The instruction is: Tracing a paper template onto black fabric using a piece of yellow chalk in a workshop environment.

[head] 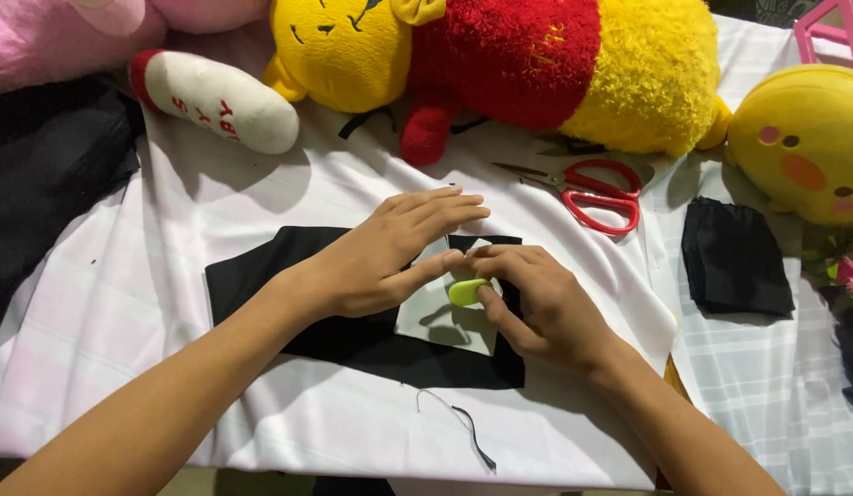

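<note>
A black fabric piece lies flat on a white cloth. On top of it rests a small pale paper pattern. My left hand lies flat with fingers stretched, pressing the upper edge of the paper down. My right hand pinches a small lime-green oval piece, like tailor's chalk, against the paper just below my left thumb. The two hands touch at the fingertips.
Red-handled scissors lie on the cloth behind my right hand. A folded black fabric square sits to the right. Plush toys line the back: a yellow and red bear, a yellow round one, a pink one. A loose black strip lies near the front.
</note>
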